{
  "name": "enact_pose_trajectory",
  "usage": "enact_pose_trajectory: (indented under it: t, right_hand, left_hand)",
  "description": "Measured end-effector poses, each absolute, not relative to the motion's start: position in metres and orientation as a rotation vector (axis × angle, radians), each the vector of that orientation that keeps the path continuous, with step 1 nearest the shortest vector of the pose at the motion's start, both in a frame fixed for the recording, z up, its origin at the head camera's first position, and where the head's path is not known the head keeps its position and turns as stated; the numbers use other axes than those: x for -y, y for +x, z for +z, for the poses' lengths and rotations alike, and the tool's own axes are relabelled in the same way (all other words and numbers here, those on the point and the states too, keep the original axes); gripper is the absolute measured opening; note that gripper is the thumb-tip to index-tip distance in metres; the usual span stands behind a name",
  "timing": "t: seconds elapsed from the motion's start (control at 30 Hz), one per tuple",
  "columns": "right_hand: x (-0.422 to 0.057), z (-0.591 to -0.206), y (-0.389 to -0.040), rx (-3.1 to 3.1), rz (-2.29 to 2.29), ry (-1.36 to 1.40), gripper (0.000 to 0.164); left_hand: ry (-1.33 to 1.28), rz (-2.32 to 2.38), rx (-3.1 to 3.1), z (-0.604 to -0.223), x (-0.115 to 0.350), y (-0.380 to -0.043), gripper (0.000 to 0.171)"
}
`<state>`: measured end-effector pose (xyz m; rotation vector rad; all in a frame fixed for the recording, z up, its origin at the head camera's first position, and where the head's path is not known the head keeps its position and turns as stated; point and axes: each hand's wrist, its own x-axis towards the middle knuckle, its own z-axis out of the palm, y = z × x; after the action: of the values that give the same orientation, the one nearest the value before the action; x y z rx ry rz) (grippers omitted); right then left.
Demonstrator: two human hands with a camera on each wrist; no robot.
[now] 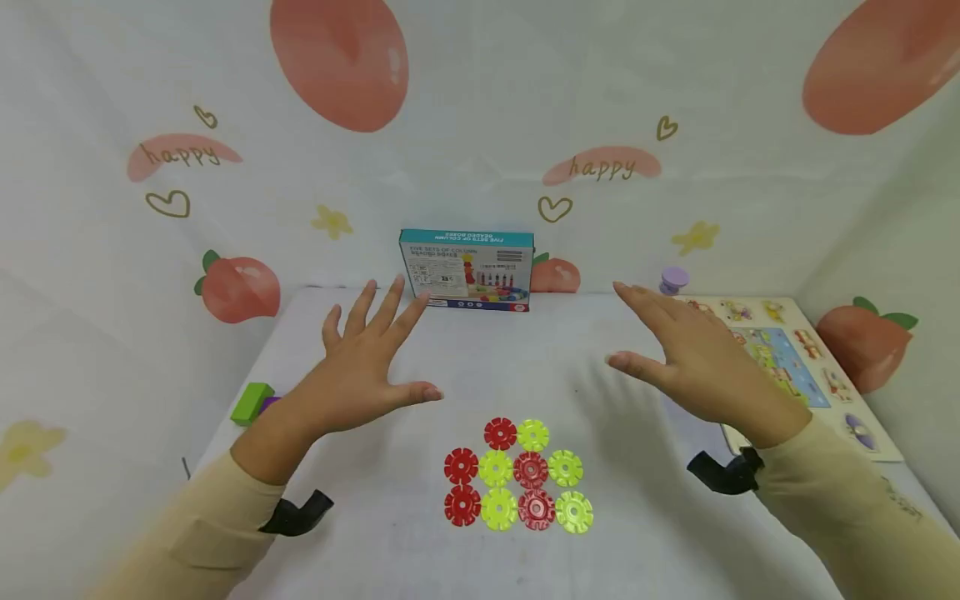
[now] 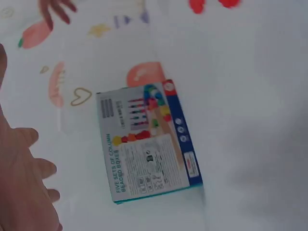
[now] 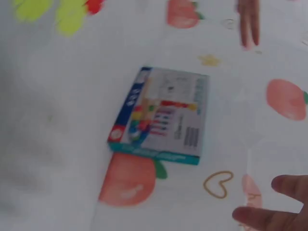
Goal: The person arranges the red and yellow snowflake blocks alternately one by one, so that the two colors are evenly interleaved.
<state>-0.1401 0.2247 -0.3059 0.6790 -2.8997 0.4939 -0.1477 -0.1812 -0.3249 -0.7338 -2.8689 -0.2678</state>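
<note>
1. I have the left hand (image 1: 363,362) spread and the right hand (image 1: 697,358) with fingers together, thumb apart; both hold nothing.
2. Judgement: I'd pinch a disc by its rim, sparing neighbours.
3. Red and yellow-green notched plastic discs (image 1: 522,471): flat, near-centre on the white table (image 1: 525,358), rows of two, four, four, colours alternating.
4. Far: upright teal-edged cardboard box (image 1: 450,271).

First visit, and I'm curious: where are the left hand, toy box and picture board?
Left hand (image 1: 360,371), head view: back of hand.
Toy box (image 1: 467,272), head view: printed face.
Picture board (image 1: 801,371), head view: blue picture.
</note>
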Motion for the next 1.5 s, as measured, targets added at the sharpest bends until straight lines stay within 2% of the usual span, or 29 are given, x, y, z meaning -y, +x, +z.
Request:
enact_pose_trajectory:
  t: [0.23,0.37,0.5,0.63,0.77,0.83,0.93,1.03,1.3,1.5]
  right_hand:
    - [-0.211,-0.333,-0.143,2.619,1.382,0.898,0.066]
    - [-0.198,-0.367,-0.143,2.523,1.751,0.939,0.064]
    - [-0.185,-0.404,-0.144,2.525,1.954,0.870,0.064]
    - [-0.175,-0.435,-0.147,2.687,1.930,0.749,0.064]
    - [-0.168,-0.453,-0.149,2.913,1.652,0.767,0.062]
    - [-0.164,-0.456,-0.149,2.982,1.461,0.825,0.056]
    - [-0.158,-0.458,-0.147,3.014,1.280,0.866,0.043]
    - [-0.153,-0.459,-0.145,3.025,1.246,0.831,0.036]
    - [-0.159,-0.462,-0.146,3.009,1.450,0.647,0.013]
    - [-0.159,-0.454,-0.147,2.887,1.610,0.541,0.024]
  left_hand:
    - [-0.903,-1.174,2.600,-0.346,0.172,-0.146,0.094]
    - [-0.937,-1.636,2.422,-0.384,0.158,-0.147,0.081]
    - [-0.815,-1.829,2.484,-0.425,0.143,-0.149,0.065]
    - [-0.604,-1.769,2.671,-0.455,0.129,-0.150,0.059]
    - [-0.622,-1.332,2.847,-0.472,0.114,-0.149,0.061]
    - [-0.650,-1.090,2.872,-0.475,0.108,-0.147,0.060]
    - [-0.649,-0.933,2.859,-0.477,0.104,-0.145,0.047]
    - [-0.596,-0.981,2.847,-0.477,0.104,-0.145,0.034]
    - [-0.471,-1.373,2.786,-0.475,0.109,-0.146,0.028]
    - [-0.262,-1.468,2.647,-0.467,0.138,-0.162,0.014]
